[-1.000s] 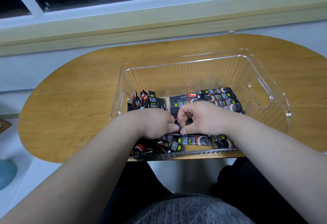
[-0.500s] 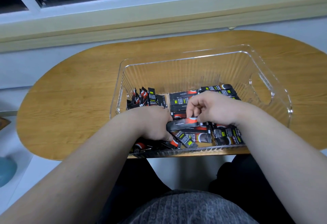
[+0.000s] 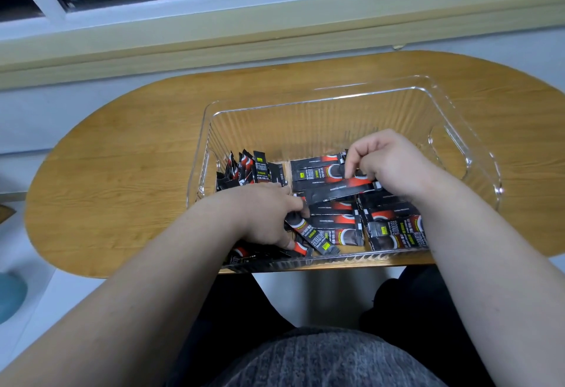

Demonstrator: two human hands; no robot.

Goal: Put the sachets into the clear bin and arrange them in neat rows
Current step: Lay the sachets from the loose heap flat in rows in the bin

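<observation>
Head view, wide angle, looking down on the clear bin (image 3: 477,154) standing on the wooden table (image 3: 122,172) below a window sill (image 3: 214,38).

1. I recorded the right hand (image 3: 394,166) inside the bin, toward 2 o'clock of its floor. Thumb and fingers were closed in a pinch on the right end of one raised sachet (image 3: 339,191), which lay tilted above the others, its free end pointing to 9 o'clock.
2. The left hand (image 3: 263,215) was at 7 o'clock, fingers curled down among the loose sachets (image 3: 333,233). Whether it gripped one, I could not tell.
3. A standing group of sachets (image 3: 253,169) leaned against the wall at 10 o'clock. Flat sachets (image 3: 315,169) lay side by side at 12 o'clock.
4. Markings: all packs were black with a red curve and a small yellow-green tag. White lettering was present but too blurred to read, so no brand could be confirmed.
</observation>
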